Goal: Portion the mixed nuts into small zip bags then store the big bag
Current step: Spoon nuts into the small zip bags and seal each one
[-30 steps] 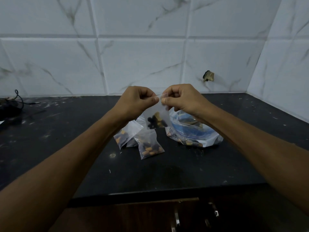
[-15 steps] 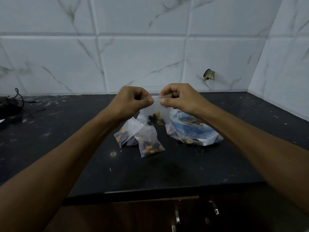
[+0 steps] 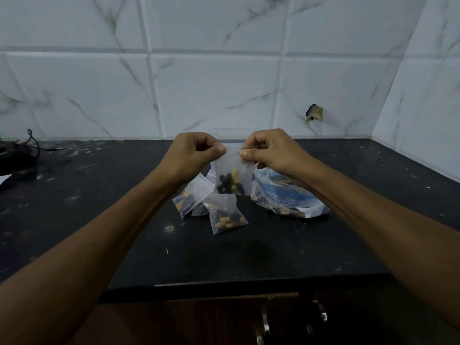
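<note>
between both hands hangs the small zip bag (image 3: 232, 170), above the counter (image 3: 99, 195). left hand (image 3: 193, 155) & right hand (image 3: 270, 151) each pinch its top strip, thumbs w/ a short gap between; strip runs left-right, nuts hang below. big bag (image 3: 286, 197) lies under right hand, nearer to it. filled bags (image 3: 224, 215) below left hand; free counter is toward the person.

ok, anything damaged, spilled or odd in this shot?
One thing: the white marble-look wall tile has a broken, dark-edged hole just above the black stone countertop. The countertop is speckled with pale marks. No nuts look spilled.
</note>
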Available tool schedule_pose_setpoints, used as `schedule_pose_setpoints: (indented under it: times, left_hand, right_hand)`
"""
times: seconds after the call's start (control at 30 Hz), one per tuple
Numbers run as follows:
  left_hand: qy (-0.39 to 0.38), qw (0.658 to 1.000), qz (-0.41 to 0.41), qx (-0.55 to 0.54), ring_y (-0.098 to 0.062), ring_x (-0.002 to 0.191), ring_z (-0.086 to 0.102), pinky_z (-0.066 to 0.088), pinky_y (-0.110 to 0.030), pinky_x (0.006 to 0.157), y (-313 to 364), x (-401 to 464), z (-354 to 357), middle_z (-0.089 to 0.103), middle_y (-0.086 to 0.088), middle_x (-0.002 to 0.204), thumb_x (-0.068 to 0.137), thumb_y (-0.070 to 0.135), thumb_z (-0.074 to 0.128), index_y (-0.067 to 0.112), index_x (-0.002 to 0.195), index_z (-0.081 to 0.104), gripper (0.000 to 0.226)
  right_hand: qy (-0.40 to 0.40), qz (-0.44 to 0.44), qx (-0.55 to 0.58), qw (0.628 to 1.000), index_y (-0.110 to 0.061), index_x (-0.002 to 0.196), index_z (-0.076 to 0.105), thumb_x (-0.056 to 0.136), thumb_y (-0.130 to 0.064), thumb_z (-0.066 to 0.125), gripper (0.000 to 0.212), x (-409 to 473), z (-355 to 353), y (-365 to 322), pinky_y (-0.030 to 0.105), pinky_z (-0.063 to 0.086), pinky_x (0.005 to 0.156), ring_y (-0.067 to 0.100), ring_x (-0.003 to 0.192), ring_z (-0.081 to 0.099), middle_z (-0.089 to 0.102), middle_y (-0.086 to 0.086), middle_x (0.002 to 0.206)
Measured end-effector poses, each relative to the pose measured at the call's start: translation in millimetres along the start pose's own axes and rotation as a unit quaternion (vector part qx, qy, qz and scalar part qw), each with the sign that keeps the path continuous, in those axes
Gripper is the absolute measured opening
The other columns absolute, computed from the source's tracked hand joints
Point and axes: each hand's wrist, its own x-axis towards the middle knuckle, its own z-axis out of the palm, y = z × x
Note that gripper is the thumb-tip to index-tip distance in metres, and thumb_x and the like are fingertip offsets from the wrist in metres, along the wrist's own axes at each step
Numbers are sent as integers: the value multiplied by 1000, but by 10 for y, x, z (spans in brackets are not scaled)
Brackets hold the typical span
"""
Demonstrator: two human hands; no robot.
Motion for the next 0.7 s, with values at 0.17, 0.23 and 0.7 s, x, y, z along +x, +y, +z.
schedule_pose_setpoints:
  times: [0.17,0.23,0.7]
  left_hand:
    - [9,999,-14,-48,-3,69,62,49,-9,68,-16,-12,-4,68,-4,80,91,11,66,7,85,68,7]
    - [16,999,-16,-40,-2,68,60,48,-8,66,-33,-5,-8,66,-2,78,91,10,65,10,80,67,11]
    - [-36,998,-17,-46,-19,83,63,53,-27,81,72,-37,4,68,-19,93,91,15,66,11,89,68,5]
  right_hand:
    - [3,-1,13,1000,-8,82,65,89,-6,64,7,12,-2,-24,17,49,53,6,59,61,64,3,68]
    - [-2,5,13,1000,-7,88,66,89,-7,64,2,5,-9,-24,17,49,54,10,64,63,67,4,71]
    - [-15,-12,11,1000,-1,84,66,87,-8,66,8,-1,15,-58,15,45,55,10,64,65,68,7,70]
